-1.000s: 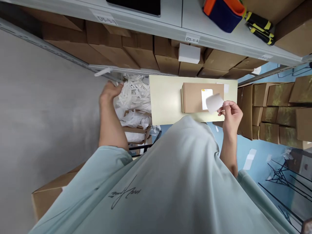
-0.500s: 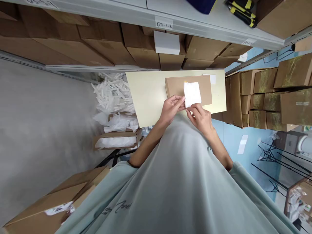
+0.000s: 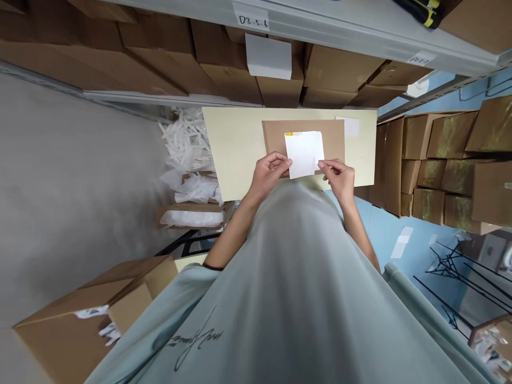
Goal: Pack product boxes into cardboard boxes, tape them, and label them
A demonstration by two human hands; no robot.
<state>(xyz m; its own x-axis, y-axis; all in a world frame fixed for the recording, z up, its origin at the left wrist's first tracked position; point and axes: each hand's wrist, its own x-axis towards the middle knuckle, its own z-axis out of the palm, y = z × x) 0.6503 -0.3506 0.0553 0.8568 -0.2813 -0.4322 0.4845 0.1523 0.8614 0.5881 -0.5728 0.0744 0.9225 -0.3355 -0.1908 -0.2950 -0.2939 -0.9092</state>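
Observation:
A white sheet of paper (image 3: 304, 153) with a small yellow mark and fine print at its top left is held up between my hands. My left hand (image 3: 271, 172) pinches its left edge between thumb and fingers. On the opposite side, my right hand (image 3: 338, 175) grips the right edge the same way. Behind the paper, a flat brown cardboard box (image 3: 276, 133) lies on a pale yellow tabletop (image 3: 234, 154). The paper covers the middle of the box. Whether paper and box touch, I cannot tell.
Another white slip (image 3: 351, 126) lies at the tabletop's far right. Beyond stands a metal shelf (image 3: 352, 48) packed with cardboard boxes (image 3: 342, 66). Stacked boxes (image 3: 434, 128) rise on the right; white packing scraps (image 3: 190, 141) sit to the left. An open carton (image 3: 68, 341) stands at lower left.
My right hand has moved from the paper's bottom corner to its right edge, spreading apart from the left. The paper now faces me squarely, its yellow mark showing. The view has shifted slightly.

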